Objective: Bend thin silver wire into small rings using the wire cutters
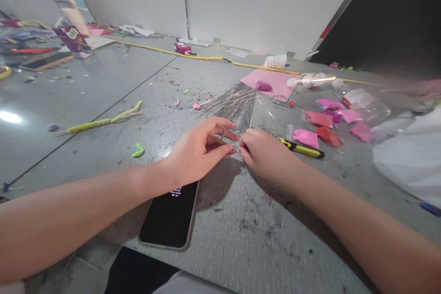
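My left hand (203,149) and my right hand (263,154) meet at the middle of the grey table (103,87), fingertips almost touching. Between them they pinch the near ends of a fanned bundle of thin silver wires (234,101) that spreads away from me across the table. A black-screened phone (170,216) lies under my left wrist at the table's front edge. A yellow and black tool (303,148) lies just right of my right hand.
Small bags of pink and red material (322,126) lie to the right, near a pink sheet (272,81) and clear plastic bags (365,103). A yellow-green wrapped stem (103,121) and a green scrap (138,150) lie left. White cloth (413,156) sits far right.
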Demonstrator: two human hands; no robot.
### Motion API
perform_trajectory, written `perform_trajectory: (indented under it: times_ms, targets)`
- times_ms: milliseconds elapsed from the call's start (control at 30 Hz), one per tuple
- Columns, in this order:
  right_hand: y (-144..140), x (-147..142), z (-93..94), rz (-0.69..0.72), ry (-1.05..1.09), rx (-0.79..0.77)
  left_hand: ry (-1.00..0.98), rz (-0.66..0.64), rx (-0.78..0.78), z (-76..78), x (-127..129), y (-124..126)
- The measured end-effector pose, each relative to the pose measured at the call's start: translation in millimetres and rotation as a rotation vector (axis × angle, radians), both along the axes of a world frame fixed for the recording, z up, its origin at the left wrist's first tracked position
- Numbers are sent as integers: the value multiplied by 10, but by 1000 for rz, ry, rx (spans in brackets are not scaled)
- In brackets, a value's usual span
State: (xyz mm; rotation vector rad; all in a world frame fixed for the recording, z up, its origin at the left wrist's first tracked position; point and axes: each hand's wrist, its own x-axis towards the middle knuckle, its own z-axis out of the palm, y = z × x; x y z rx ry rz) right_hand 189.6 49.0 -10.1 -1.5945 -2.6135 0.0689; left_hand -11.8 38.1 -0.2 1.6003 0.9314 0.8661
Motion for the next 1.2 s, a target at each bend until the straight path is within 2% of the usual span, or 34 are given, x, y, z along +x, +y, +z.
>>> perform_trajectory:
  times_ms: [167,367,533,633,733,800,867,933,1000,1100,1200]
  targets:
    - [-3,212,39,39,-22,-7,-77,44,24,9,-44,88]
    - [41,422,152,20,10,-7,-52,58,47,26,-61,132]
    - [68,551,324,37,312,94,-41,56,-21,20,-72,161]
    - [33,628,506,-131,556,155,-45,61,-19,-33,-84,216]
    - [-35,729,722,-329,688,161,-46,80,-40,-89,-89,266]
    - [-85,815,847,-386,723,183,-48,97,-55,-102,-91,272]
    - [-127,881,921,-371,720,184,-62,113,-53,-91,-91,247]
    - [-153,879,920,-310,729,163,-79,111,-58,-65,-87,197]
    - [-165,779,839,-259,787,130,-119,73,-98,-32,-78,135]
    - [-180,500,621,-232,906,-45,-223,-17,-212,15,-56,59]
    - [-214,241,413,-221,929,-82,-285,-74,-320,51,-39,25]
